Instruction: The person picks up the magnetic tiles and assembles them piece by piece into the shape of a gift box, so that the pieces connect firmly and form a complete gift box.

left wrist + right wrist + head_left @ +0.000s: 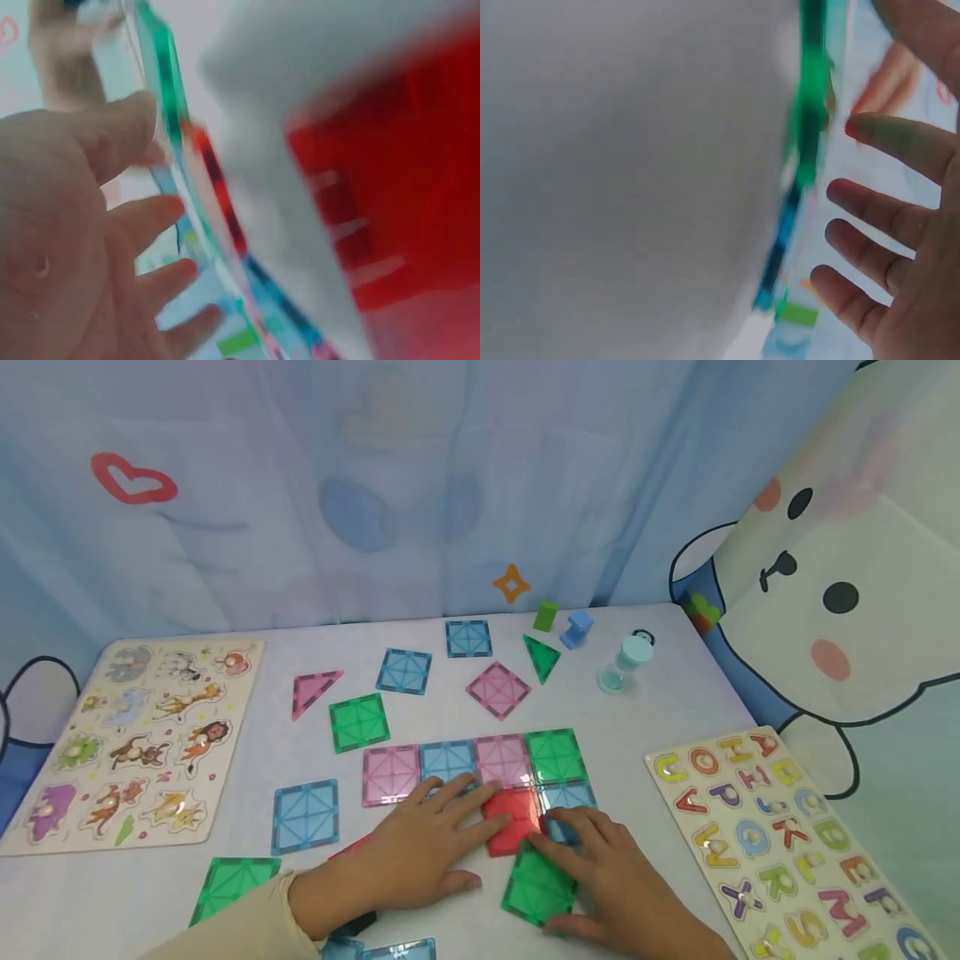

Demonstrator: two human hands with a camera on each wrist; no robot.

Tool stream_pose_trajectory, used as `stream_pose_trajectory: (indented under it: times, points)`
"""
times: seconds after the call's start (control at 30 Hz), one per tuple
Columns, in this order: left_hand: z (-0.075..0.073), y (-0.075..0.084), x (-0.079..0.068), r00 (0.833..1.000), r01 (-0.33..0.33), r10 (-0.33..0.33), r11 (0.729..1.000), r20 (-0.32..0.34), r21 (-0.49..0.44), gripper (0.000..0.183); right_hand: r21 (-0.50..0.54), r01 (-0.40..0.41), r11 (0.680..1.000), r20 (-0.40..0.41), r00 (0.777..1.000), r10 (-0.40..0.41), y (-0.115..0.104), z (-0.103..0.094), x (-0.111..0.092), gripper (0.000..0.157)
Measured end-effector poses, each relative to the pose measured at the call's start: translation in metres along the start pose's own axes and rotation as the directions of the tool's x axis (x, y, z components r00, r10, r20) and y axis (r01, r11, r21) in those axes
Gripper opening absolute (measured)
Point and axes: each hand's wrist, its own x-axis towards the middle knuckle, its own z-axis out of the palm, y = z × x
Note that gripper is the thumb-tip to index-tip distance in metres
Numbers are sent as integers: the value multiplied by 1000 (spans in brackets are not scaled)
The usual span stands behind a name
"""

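My left hand (423,843) lies spread over the block of joined magnetic tiles, its fingers reaching across a blue tile (447,760) and the left edge of a red tile (512,818). My right hand (611,868) is at a green square tile (538,885), index fingertip over its top corner and thumb at its lower edge. That green tile sits turned at an angle below the red one. Its edge shows in the right wrist view beside my extended fingers (877,206). A blue tile (567,795) is partly under the right fingers.
Loose tiles lie around, among them a green tile (359,722), a blue tile (305,816) and a pink triangle (313,692). An animal puzzle board (243,693) is at left, a letter board (678,822) at right. A small sand timer (626,662) stands at the back.
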Motion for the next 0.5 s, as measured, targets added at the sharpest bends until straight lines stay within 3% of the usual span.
stream_pose_trajectory:
  times: [0.07, 0.2, 0.37, 0.5]
  points:
    - [-3, -8, -2, 999, 44, -44, 999, 11, -2, 71, -12, 44, 999, 40, 998, -43, -8, 1, 0, 83]
    - [-7, -17, -5, 998, 61, -61, 998, 33, 4, 67, -28, 165, 986, 48, 985, -164, -19, 4, 0, 72]
    - [-6, -22, -5, 998, 61, -61, 998, 24, -25, 66, -21, 313, 949, -28, 949, -314, -33, 3, 6, 65]
    - [-6, -32, -15, 993, 103, -108, 991, -52, -88, 65, 29, 334, 942, -86, 940, -331, -43, -9, 19, 63]
